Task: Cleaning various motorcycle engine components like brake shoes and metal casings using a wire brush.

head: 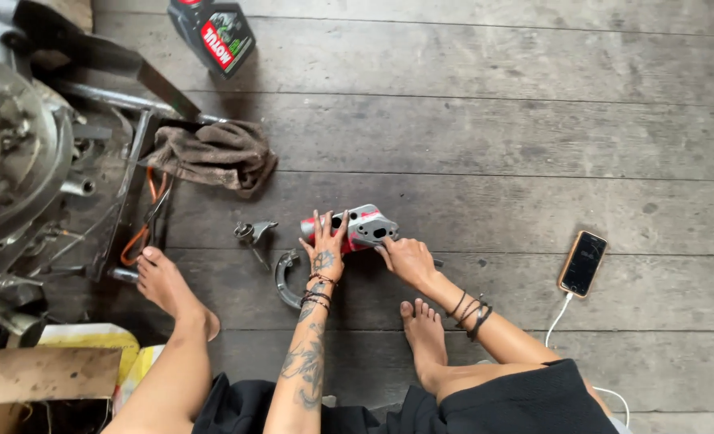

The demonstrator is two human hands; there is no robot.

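Nearest the camera were the person's own legs in black shorts, sitting on a grey plank floor [494, 128], with the left foot [168, 285] stretched out toward the engine and the right foot [424, 333] tucked in close. Down in the near left corner sat a flat piece of brown cardboard [39, 378] with a yellow bag [124, 354] poking out beside it. Just past the feet, both hands were on a grey metal part [365, 227] with a red patch on it, lying on the floor between them. The left hand [323, 249], tattooed and with bead bracelets at the wrist, lay spread open with the fingers pressed flat against the part's left end. The right hand [405, 259] was curled around the part's near right edge, holding it. Just left of the left hand lay a curved dark metal piece [285, 281], and a bit further left a small silver fitting [252, 235]. Off to the right, well apart from the hands, a phone [583, 263] in an orange-edged case lay face up with a white cable [558, 317] plugged in. Further out on the left was a dirty brown rag [212, 154] bunched up next to the bike engine [19, 153] and its frame, with orange-handled pliers [144, 229] leaning by it. Farthest away, at the top edge, stood a dark oil bottle [212, 34] with a slanted red-and-white label.
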